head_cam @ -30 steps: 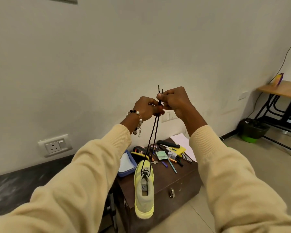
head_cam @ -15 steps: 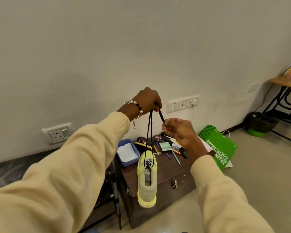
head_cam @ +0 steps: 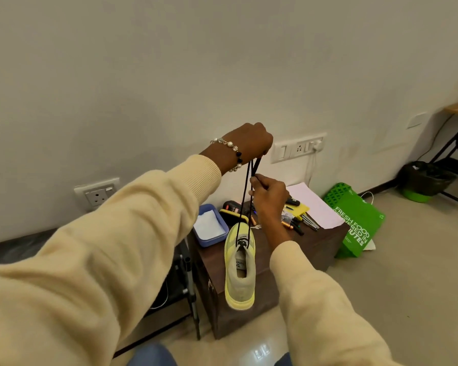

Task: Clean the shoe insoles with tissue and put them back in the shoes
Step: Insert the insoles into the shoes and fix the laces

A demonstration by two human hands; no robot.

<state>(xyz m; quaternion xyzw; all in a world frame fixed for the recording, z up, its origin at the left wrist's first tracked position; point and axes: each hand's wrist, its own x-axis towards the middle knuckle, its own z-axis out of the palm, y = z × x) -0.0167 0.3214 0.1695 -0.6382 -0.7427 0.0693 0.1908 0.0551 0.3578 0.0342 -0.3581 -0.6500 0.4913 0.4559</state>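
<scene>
A pale yellow shoe (head_cam: 240,270) hangs in the air by its black laces (head_cam: 244,196), heel toward me, above the front of a dark wooden box (head_cam: 312,244). My left hand (head_cam: 249,142) grips the upper ends of the laces, raised high. Just below it, my right hand (head_cam: 269,194) pinches the same laces. White tissue lies in a blue tray (head_cam: 209,225) on the box's left side. No insole shows from here; the shoe's opening is dark.
Pens, small tools, a yellow pad and a white sheet (head_cam: 312,204) crowd the box top. A green bag (head_cam: 354,223) leans against the box on the right. A black bin (head_cam: 426,180) and a table stand far right. Wall sockets (head_cam: 298,147) sit behind.
My hands have come down from high in front of the wall. The right hand let go near the lace tips and now holds them lower, under the left hand. The shoe still hangs.
</scene>
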